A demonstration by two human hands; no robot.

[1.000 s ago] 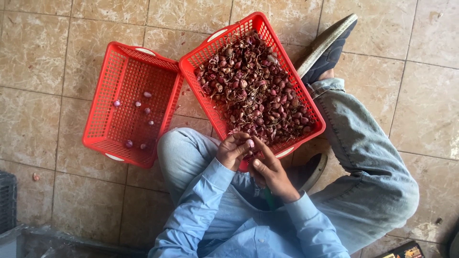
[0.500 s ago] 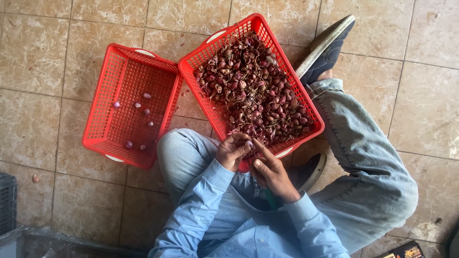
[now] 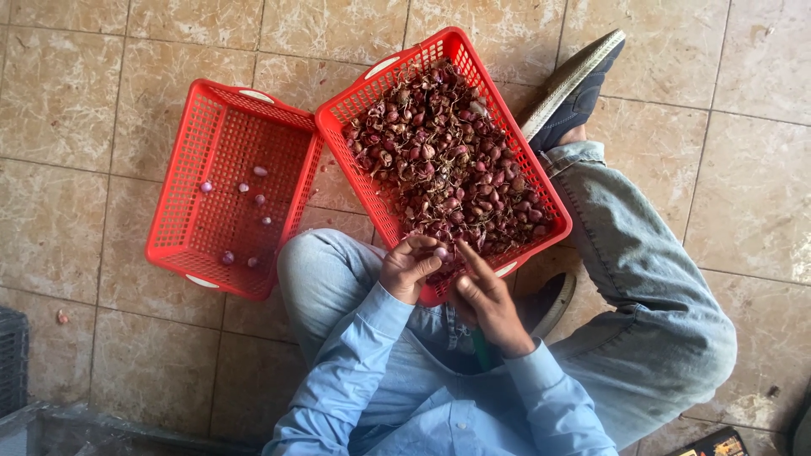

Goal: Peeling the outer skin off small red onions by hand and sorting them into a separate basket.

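Note:
I sit cross-legged on a tiled floor with two red plastic baskets in front of me. The right basket (image 3: 342, 114) is heaped with unpeeled shallots (image 3: 448, 160). My left hand (image 3: 407, 268) pinches one small shallot (image 3: 440, 252) at that basket's near rim. Just to its right, my right hand (image 3: 486, 300) has its fingers extended onto the same shallot; whether it holds a tool I cannot tell. The left basket (image 3: 182, 169) holds several peeled, pale purple shallots (image 3: 253, 198) scattered on its bottom.
My jeans-clad legs (image 3: 650, 287) wrap around the right basket, one shoe (image 3: 579, 84) beside its far corner. A dark grey crate edge (image 3: 13, 359) shows at the lower left. A small scrap (image 3: 61, 317) lies on the tiles nearby.

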